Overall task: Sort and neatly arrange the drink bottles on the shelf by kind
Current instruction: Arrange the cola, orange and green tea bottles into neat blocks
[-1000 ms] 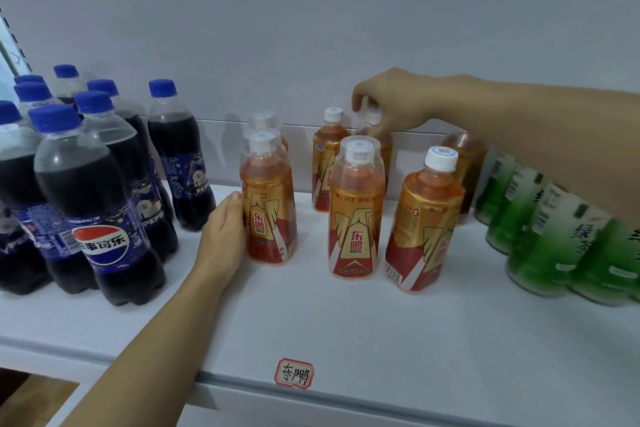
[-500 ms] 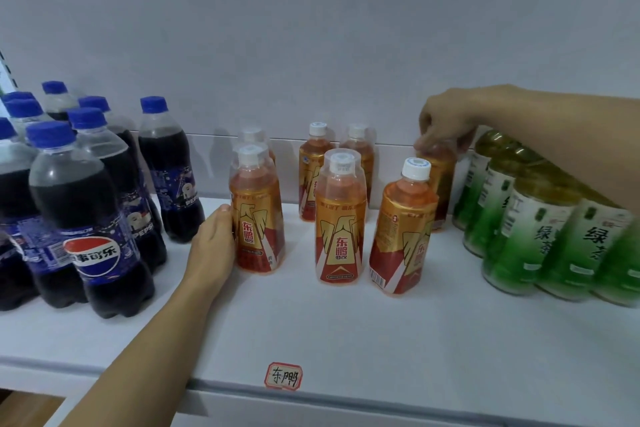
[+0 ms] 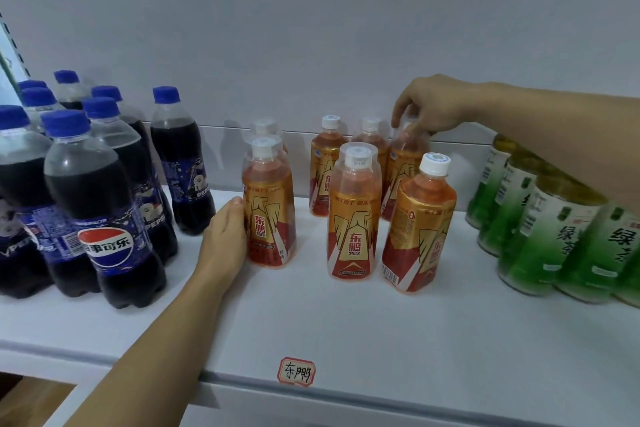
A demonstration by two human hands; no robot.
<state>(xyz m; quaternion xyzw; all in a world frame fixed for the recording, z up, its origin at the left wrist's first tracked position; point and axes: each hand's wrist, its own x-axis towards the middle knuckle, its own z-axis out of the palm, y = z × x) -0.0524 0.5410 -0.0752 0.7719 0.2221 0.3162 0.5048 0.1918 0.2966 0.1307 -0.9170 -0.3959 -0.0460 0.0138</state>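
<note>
Fingertips of the right hand [image 3: 436,107] curl down over the clear cap of a back-row orange bottle [image 3: 405,166] and pinch it from above. That bottle stands upright at the rear of the shelf [image 3: 346,315], just behind the white-capped orange bottle [image 3: 420,229] in the front row. Fingers of the left hand [image 3: 225,239] lie straight against the left side of the front-left orange bottle [image 3: 268,208], touching its label without closing round it.

Between the two hands stand the remaining orange bottles: a clear-capped one [image 3: 355,215] in front, two more [image 3: 327,166] toward the back wall [image 3: 311,28], and another cap [image 3: 265,128] showing behind the front-left bottle. Just left of the left hand's knuckles crowd the cola bottles [image 3: 104,204] with blue caps, the nearest one [image 3: 180,163] standing close to the wrist. Under the right forearm, to the right of the pinching fingers, sits a packed group of green tea bottles [image 3: 540,236].

Open shelf lies in front of the orange bottles, out to the front edge, where a small handwritten tag [image 3: 296,371] is stuck. Narrow gaps separate the orange group from the cola and the green tea. Shelf and wall are plain white.
</note>
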